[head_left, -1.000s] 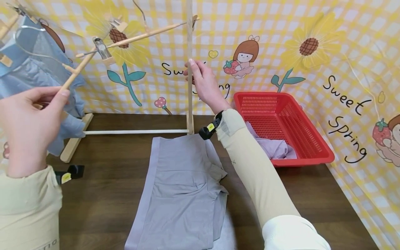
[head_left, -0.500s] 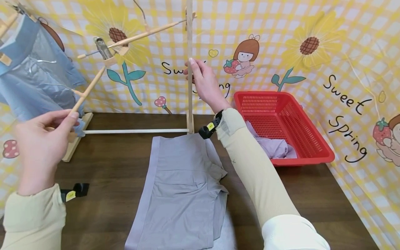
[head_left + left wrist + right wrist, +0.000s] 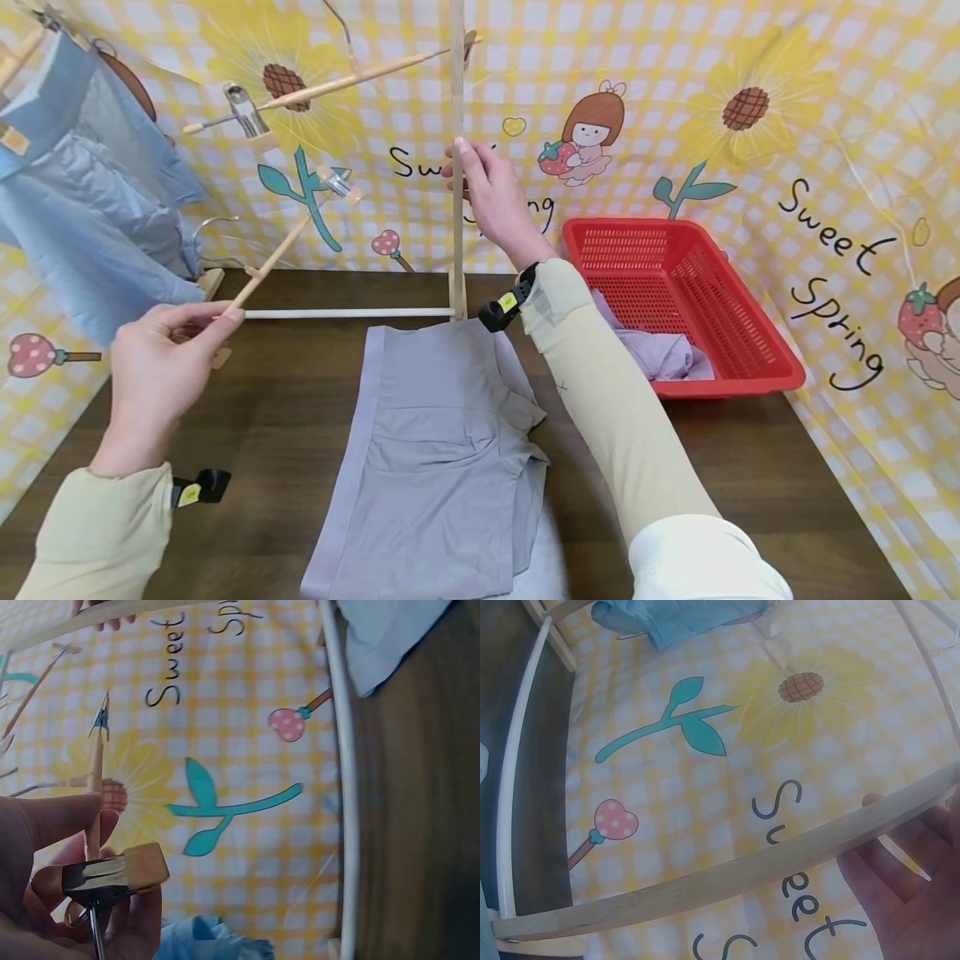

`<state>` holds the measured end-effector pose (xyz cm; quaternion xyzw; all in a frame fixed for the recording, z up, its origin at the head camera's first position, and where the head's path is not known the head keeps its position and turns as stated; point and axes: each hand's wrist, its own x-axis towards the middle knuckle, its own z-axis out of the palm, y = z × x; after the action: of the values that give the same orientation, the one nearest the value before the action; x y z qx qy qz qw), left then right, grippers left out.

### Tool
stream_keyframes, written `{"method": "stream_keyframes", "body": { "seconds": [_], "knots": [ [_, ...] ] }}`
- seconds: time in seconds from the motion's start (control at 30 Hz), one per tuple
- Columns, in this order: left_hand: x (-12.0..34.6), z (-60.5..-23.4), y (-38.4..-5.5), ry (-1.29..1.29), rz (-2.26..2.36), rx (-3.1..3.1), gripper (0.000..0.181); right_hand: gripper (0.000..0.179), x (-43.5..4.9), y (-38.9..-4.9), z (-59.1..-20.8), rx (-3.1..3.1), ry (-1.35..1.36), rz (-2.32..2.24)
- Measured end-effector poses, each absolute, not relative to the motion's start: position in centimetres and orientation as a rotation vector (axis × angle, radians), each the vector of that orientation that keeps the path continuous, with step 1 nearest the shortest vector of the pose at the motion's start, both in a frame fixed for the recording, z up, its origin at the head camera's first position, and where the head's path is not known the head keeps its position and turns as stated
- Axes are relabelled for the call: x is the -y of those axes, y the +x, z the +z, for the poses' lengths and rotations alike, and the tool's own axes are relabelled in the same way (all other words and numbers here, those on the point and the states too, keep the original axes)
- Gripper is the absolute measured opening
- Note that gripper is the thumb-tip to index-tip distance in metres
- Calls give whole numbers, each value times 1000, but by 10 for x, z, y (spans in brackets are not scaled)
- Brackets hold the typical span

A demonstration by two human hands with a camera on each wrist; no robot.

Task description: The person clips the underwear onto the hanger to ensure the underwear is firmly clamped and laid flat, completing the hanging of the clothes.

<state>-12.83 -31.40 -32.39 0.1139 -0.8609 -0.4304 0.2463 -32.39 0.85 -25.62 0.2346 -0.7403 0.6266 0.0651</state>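
My left hand (image 3: 161, 367) pinches the wooden bar of a clip hanger (image 3: 273, 260), held tilted over the table's left side. One metal clip with a wooden pad (image 3: 146, 868) sits beside the fingers in the left wrist view; the hook points left and away. My right hand (image 3: 495, 200) grips the upright wooden post (image 3: 458, 92) of a small clothes rack, thumb on the near side. A pair of grey shorts (image 3: 442, 450) with a lavender waistband lies flat on the table in front of me, waistband to the left.
Light blue shorts (image 3: 97, 200) hang from clips at the left. Another clip hanger (image 3: 330, 87) hangs bare near the post. A white crossbar (image 3: 345, 313) runs low along the rack. A red basket (image 3: 720, 386) holds a lavender garment (image 3: 667, 357) at the right.
My left hand has moved right and down with the clip hanger, away from the blue shorts and below the hanging hanger. The right hand stays on the post.
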Motion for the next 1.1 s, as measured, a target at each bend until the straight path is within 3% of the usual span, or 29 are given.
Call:
{"method": "stream_keyframes", "body": {
  "seconds": [0.27,0.53,1.1],
  "knots": [
    [308,-347,-128,186,-1102,2417,26,44,-10,-324,-255,2256,683,1914],
    [307,-366,-119,194,-1153,2553,31,44,-10,-325,-256,2263,683,1903],
    [292,-396,-76,59,-1001,2855,25,42,-8,-324,-256,2247,673,1895]
  ]
}}
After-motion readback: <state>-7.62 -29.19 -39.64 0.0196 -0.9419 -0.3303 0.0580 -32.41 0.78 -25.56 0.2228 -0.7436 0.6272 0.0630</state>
